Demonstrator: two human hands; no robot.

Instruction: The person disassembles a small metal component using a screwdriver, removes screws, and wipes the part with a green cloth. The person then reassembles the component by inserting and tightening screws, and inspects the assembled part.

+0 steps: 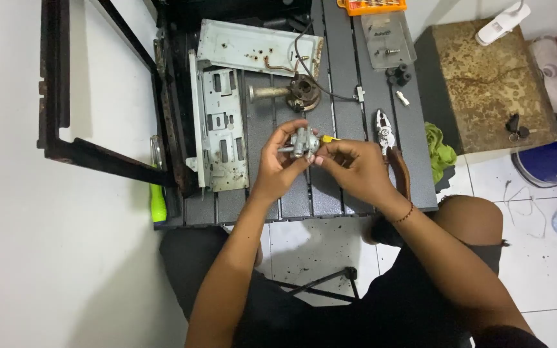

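Note:
My left hand (pixel 277 164) grips a small grey metal valve (pixel 303 143) over the middle of the dark slatted table (pixel 346 71). My right hand (pixel 354 169) pinches the right side of the same valve; a bit of yellow, perhaps a tool tip (pixel 329 138), shows at its fingertips. Both hands hold the part just above the tabletop.
A grey metal bracket (pixel 222 129) and plate (pixel 253 48) lie at the left and back. A round burner part with a tube (pixel 291 92), pliers (pixel 386 131), black knobs (pixel 399 73), a clear box (pixel 387 40), an orange bit case (pixel 375 6) and a green-handled tool (pixel 156 200) are about. A green cloth (pixel 439 151) hangs at the right edge.

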